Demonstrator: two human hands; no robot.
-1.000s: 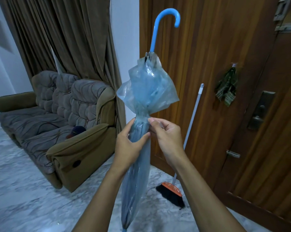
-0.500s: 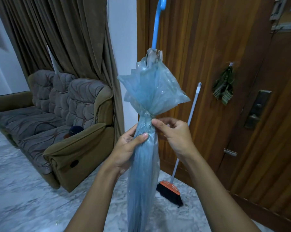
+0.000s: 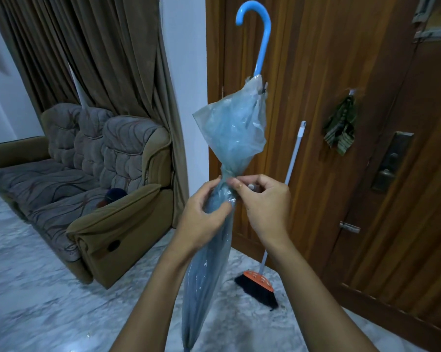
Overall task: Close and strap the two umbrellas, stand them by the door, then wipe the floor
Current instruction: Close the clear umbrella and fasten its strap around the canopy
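A closed translucent blue umbrella [image 3: 229, 133] stands upright in front of me, tip down, its blue hooked handle [image 3: 261, 34] at the top. My left hand [image 3: 201, 217] grips the gathered canopy at its waist. My right hand [image 3: 265, 201] pinches the strap with a small white snap [image 3: 250, 186] at that same waist. Above my hands the canopy bulges loose; below them it is folded slim. Only this one umbrella is in view.
A wooden door [image 3: 366, 123] fills the right side, with a lock plate [image 3: 392, 161] and a cloth [image 3: 341, 125] hanging on a hook. A broom [image 3: 260, 285] leans by the door. A brown sofa [image 3: 92, 186] and curtains [image 3: 100, 52] stand left on the marble floor [image 3: 36, 301].
The view has tilted, bringing the hooked handle back into sight. My right hand has shifted on the waist and now pinches the strap with its snap showing. My left hand keeps its grip.
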